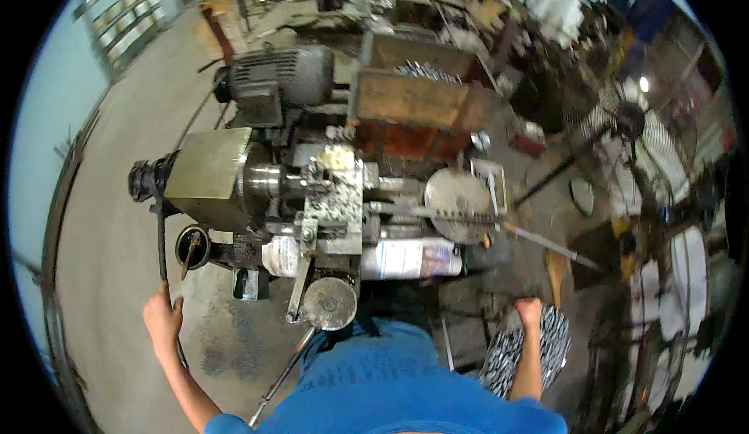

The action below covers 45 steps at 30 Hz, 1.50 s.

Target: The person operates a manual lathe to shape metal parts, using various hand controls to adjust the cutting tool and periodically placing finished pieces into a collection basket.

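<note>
by mach. [337, 200], l. hand [162, 321] at rod [163, 247]; r. hand [529, 311] nr metal bits [554, 344]

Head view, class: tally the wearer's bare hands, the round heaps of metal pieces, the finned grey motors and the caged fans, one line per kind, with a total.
Bare hands: 2, left hand and right hand
Round heap of metal pieces: 1
Finned grey motor: 1
Caged fan: 1
Total: 5

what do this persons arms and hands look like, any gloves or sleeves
Both the left hand and right hand are bare, without gloves. The forearms are uncovered too, and the short sleeves are plain blue, matching the shirt. No watch or bracelet can be made out.
</note>
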### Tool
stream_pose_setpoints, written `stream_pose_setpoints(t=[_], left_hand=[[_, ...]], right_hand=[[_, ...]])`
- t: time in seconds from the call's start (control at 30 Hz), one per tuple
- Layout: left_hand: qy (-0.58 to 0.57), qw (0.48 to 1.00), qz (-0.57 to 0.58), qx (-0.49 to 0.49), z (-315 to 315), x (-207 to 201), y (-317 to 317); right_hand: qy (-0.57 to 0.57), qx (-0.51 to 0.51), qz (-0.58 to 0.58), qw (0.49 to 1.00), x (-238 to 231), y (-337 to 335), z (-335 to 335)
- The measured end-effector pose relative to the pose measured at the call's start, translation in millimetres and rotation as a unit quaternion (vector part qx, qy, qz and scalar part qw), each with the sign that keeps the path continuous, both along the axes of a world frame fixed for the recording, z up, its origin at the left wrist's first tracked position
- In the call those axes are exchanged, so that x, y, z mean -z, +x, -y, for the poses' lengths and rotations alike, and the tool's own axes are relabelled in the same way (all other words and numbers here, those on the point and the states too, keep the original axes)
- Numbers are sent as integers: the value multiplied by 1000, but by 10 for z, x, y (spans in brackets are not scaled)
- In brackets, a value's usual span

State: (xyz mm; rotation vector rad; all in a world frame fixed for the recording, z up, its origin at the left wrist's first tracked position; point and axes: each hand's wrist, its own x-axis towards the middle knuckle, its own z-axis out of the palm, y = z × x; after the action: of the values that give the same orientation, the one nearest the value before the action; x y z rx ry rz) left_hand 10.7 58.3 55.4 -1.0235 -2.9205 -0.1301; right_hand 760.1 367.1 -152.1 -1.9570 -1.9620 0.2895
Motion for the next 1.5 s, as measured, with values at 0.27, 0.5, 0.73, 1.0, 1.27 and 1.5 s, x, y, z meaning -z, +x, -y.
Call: stream_pose_setpoints(t=[0.27, 0.5, 0.73, 1.0, 1.27, 1.5], left_hand=[[339, 716, 543, 278, -1847, -279, 1227], [348, 384, 845, 133, -1975, 77, 1852], [317, 764, 457, 327, -1842, -60, 1565], [216, 769, 515, 311, -1564, -256, 1158], [353, 905, 206, 117, -519, -169, 51], [183, 978, 50, -88, 800, 265, -292]], right_hand=[[-3, -405, -337, 850, -1752, -3020, -65], [139, -584, -345, 721, -2170, -4210, 243], [124, -626, -196, 745, -2324, -4337, 378], [-13, -738, -142, 660, -2600, -4785, 263], [155, -626, 177, 743, -2355, -5690, -412], [72, -578, 111, 805, -1993, -6052, -514]])
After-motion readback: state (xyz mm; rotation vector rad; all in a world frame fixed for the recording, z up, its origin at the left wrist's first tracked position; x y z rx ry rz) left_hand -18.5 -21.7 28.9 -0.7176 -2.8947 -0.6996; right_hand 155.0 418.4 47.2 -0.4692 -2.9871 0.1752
